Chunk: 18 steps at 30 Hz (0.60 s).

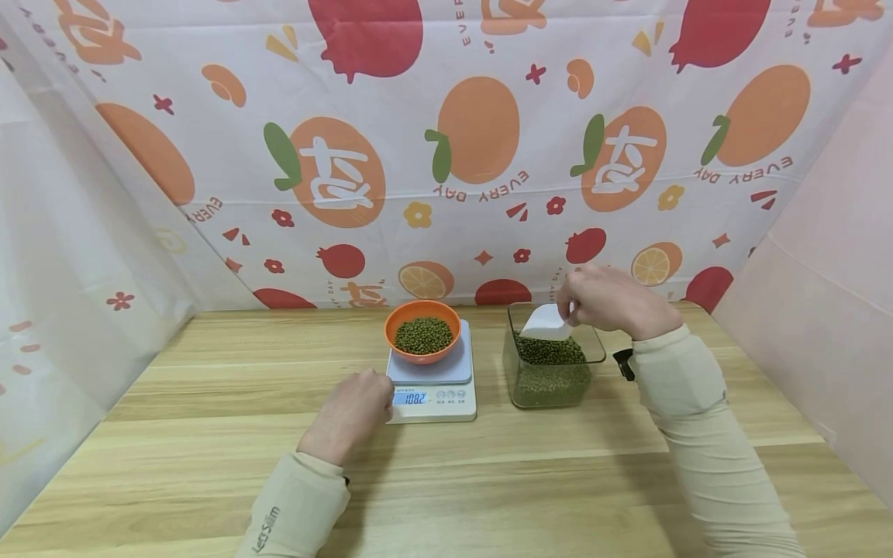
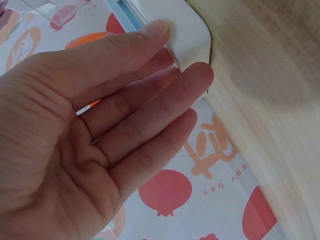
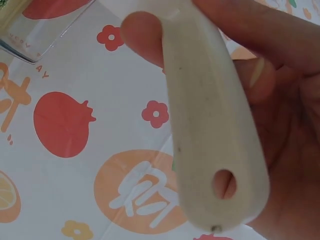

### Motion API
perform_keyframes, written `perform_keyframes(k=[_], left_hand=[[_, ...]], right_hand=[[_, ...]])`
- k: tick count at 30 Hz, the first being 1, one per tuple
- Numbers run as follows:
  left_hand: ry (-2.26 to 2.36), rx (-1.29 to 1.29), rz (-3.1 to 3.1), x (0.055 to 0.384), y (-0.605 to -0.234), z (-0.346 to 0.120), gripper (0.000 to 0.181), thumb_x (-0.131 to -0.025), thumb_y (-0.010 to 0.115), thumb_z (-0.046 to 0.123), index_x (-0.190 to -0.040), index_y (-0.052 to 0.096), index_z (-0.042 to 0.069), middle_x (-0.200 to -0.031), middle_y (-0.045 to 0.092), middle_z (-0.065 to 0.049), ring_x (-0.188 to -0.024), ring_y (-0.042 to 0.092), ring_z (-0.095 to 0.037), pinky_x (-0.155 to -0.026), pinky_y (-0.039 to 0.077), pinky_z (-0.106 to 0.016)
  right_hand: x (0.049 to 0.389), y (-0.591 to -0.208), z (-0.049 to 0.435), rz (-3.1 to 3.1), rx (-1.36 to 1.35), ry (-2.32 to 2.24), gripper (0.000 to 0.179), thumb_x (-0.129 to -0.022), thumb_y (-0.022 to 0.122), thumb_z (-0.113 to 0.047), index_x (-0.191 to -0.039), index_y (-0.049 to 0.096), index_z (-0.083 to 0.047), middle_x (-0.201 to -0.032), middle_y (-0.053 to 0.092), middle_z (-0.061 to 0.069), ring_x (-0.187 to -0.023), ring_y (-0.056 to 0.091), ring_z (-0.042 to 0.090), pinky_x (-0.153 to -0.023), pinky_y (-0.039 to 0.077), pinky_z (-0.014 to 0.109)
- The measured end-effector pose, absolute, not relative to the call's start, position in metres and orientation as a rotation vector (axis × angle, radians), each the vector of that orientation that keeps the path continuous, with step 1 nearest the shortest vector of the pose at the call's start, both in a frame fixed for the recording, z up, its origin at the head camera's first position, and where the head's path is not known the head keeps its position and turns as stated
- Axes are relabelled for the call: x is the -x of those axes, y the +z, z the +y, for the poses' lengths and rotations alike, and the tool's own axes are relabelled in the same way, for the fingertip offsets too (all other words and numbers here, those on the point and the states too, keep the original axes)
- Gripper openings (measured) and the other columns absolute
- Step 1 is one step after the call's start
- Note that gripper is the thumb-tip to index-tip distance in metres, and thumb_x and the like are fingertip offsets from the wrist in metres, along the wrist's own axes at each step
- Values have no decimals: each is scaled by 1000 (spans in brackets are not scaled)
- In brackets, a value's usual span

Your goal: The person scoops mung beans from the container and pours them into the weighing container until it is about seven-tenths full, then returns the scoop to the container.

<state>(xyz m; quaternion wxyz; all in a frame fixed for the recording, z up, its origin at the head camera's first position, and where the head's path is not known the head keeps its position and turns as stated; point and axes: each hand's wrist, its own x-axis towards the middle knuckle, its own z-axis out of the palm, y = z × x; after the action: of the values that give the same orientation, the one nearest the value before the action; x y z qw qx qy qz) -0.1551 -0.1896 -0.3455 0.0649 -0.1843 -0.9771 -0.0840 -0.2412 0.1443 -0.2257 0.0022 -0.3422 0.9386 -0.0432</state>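
Note:
In the head view, my right hand grips a white scoop by its handle, which has a hanging hole in the right wrist view. The scoop is tilted at the mouth of a clear square container part-filled with small green beans; what it carries is hidden. My left hand is beside the front left corner of a white kitchen scale, its fingers relaxed in the left wrist view and seeming to touch the scale. An orange bowl of green beans stands on the scale, whose display appears to read 108.2.
Everything stands on a light wooden table. A fruit-print sheet hangs behind it, close to the bowl and the container. Pale sheets close off both sides.

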Motion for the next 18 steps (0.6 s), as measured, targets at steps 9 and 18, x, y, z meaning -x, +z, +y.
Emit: perform_keyframes(k=[9,18], left_hand=[[-257,554,-2949,154,-345,-189,19,-78,79,-5,-67,65,4,-58,51,0,-54,44,-14,-51,40,-29],[-267,541,-2966,155,-345,-189,21,-80,77,-5,-66,64,5,-58,50,0,-54,43,-14,-51,39,-28]], right_hand=[[241,-226,140,2902,1064,-78,18,-80,78,5,-77,77,-13,-89,70,1,-82,63,20,-73,54,41],[240,-224,138,2874,1035,10,20,-79,81,3,-72,75,-15,-88,67,0,-84,60,21,-74,52,41]])
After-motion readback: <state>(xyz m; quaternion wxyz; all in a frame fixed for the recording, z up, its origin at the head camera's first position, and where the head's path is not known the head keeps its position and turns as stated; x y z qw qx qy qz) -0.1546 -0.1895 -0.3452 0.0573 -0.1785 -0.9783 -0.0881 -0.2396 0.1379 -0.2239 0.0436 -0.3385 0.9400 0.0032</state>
